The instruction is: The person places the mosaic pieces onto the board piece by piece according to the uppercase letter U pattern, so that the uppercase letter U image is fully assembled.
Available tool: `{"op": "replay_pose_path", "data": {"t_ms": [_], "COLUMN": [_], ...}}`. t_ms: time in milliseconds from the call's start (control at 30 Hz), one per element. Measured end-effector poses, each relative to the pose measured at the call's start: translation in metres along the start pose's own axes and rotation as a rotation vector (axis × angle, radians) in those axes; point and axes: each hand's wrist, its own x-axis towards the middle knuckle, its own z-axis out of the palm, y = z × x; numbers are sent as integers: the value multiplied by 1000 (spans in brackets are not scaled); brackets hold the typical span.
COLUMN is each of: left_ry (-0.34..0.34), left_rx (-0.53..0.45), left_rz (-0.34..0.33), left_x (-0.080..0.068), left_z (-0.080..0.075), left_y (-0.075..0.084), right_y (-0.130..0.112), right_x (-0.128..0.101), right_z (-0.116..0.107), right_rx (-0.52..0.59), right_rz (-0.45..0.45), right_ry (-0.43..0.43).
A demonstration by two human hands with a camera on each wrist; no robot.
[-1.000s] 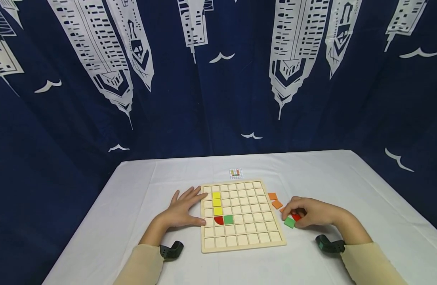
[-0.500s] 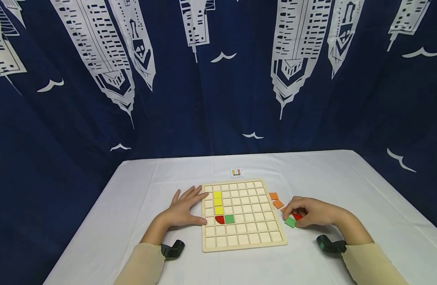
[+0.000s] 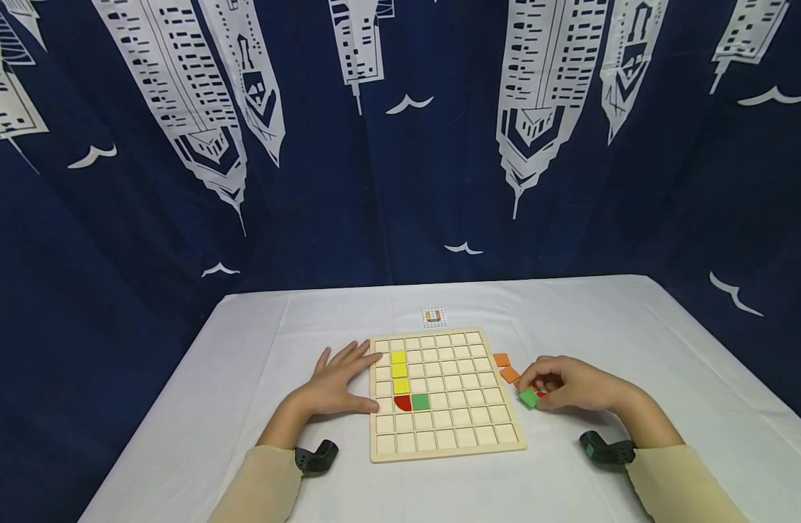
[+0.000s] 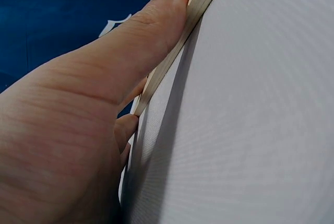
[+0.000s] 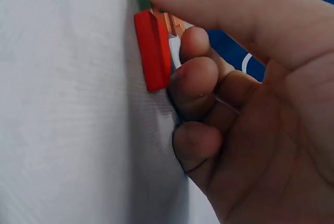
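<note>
The person's right hand [image 3: 573, 385] rests on the white surface [image 3: 570, 319] just right of the wooden grid board [image 3: 442, 428], its fingers curled and pinching a green square tile [image 3: 528, 397] between thumb and fingertips. The tile sits tilted at the hand's near-left edge, just beside the board's right rim. In the right wrist view the curled fingers [image 5: 195, 78] lie against a red piece [image 5: 152, 49] that rests on the cloth beside them, and only a sliver of the green tile shows at the thumb tip. Two orange tiles [image 3: 505, 367] lie on the surface between the board's right rim and the hand, near the knuckles.

The left hand [image 3: 338, 385] lies flat and spread on the surface at the board's left side, fingers straight. Its thumb [image 4: 151, 20] presses along the board's wooden edge [image 4: 172, 51] in the left wrist view, and the fingertips reach the rim further up.

On the board, three yellow squares [image 3: 399, 371] fill a column near the left side. Directly below them sits a red quarter-circle piece [image 3: 403, 402], with a green square [image 3: 420, 401] in the next cell to its right.

A small pattern card [image 3: 433, 317] lies on the surface beyond the board's far edge. A dark blue curtain [image 3: 400, 145] printed with white skyscrapers and birds hangs behind.
</note>
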Motion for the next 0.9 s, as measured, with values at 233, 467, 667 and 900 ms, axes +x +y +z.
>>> {"op": "replay_pose_path", "data": {"t_ms": [233, 467, 667, 900], "left_ry": [3, 7, 9, 14], "left_rx": [-5, -17, -27, -33], "left_rz": [-7, -5, -22, -24], "left_x": [1, 1, 2, 1], "left_z": [2, 2, 3, 2], "left_y": [-1, -2, -1, 0], "right_y": [-2, -18, -33, -48], "right_x": [3, 8, 14, 22], "right_z": [2, 5, 11, 23], "right_rx": [-33, -117, -198, -265], "right_rz": [31, 71, 24, -32], "right_ry": [76, 196, 294, 365]}}
